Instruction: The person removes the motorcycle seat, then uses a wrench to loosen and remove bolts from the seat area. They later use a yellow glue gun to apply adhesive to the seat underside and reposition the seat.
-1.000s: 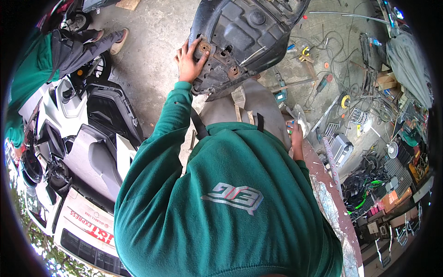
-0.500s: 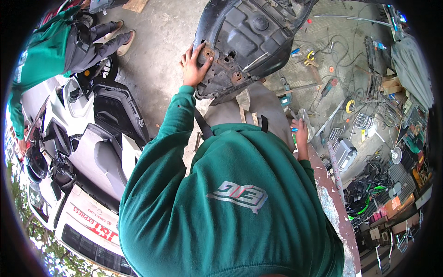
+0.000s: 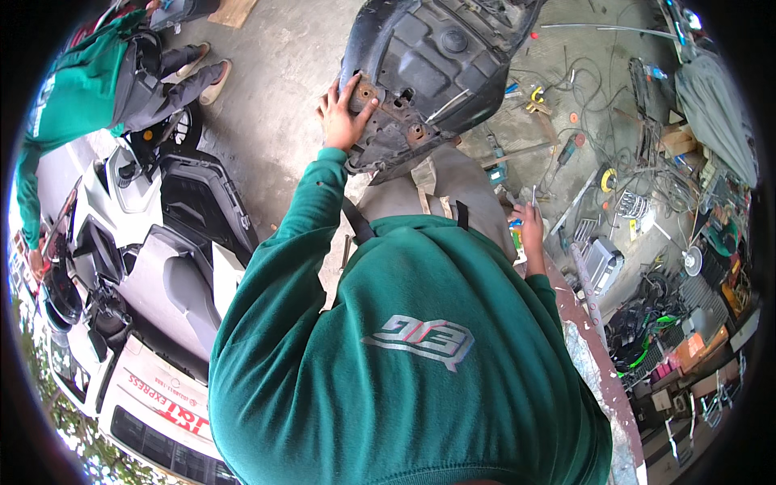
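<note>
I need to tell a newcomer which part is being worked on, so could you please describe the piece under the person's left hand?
Start at the green sweatshirt filling the lower picture and follow its left sleeve up to the left hand. That hand rests on a big black moulded plastic scooter panel, lying inner side up. Unlike the white scooter at left, it is detached, with rusty brackets along its near edge.

Over on my left there's a white scooter point(image 3: 137, 267) with its seat flipped up, and another person in a green top point(image 3: 77, 105) is leaning over it. Concrete floor point(image 3: 275, 105) is pretty grubby. My right side is a mess: loose wires point(image 3: 602, 89), a yellow tape roll point(image 3: 608, 179), a small metal rack point(image 3: 632, 204) and a grey tarp point(image 3: 715, 113) further out.
</note>
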Demonstrator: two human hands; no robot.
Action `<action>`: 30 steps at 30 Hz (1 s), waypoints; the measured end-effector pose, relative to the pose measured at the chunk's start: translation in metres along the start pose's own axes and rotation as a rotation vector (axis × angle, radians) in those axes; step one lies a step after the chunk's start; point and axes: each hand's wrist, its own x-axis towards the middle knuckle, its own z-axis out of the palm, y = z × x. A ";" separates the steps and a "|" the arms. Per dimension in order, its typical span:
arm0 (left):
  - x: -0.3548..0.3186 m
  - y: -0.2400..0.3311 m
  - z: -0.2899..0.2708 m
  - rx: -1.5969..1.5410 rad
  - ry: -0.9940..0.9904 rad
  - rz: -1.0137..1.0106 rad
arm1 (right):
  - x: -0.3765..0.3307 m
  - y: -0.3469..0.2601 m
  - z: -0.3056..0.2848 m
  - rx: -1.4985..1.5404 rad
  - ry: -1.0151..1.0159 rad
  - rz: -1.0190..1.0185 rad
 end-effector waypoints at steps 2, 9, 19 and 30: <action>0.001 0.000 0.000 0.008 -0.020 -0.013 | 0.000 -0.002 0.001 -0.010 0.013 -0.021; 0.004 -0.005 0.002 -0.036 -0.063 -0.054 | -0.008 0.024 0.014 0.038 0.063 0.036; 0.009 -0.023 0.010 0.089 -0.092 0.046 | -0.009 0.102 0.006 0.024 0.252 0.037; -0.016 0.034 0.008 0.185 0.189 0.083 | 0.043 0.189 -0.026 -0.430 0.355 0.046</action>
